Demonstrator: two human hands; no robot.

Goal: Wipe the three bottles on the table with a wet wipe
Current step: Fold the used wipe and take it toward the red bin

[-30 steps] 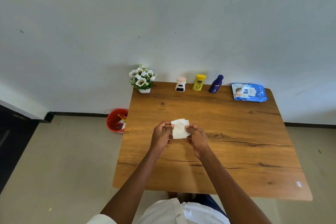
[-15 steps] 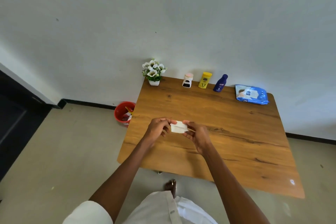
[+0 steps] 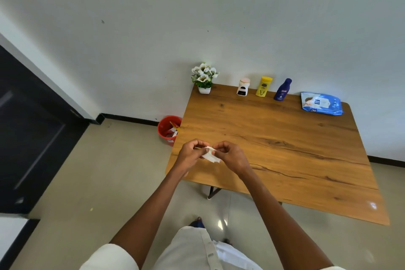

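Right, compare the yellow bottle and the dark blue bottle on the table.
The yellow bottle has a wide, flat yellow cap; the dark blue bottle narrows to a slimmer cap. Yellow stands nearer the plant, blue nearer the wipes pack. Both stand along the wall edge, apart, untouched by either hand.

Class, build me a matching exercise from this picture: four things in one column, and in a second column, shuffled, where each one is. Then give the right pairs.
Column one:
1. wet wipe
2. red bin
3. blue wipes pack
4. flower pot

Column two:
A. far left corner of the table
B. on the floor beside the table's left edge
C. far right corner of the table
D. pinched between the left hand and the right hand

Pairs: 1-D, 2-B, 3-C, 4-A
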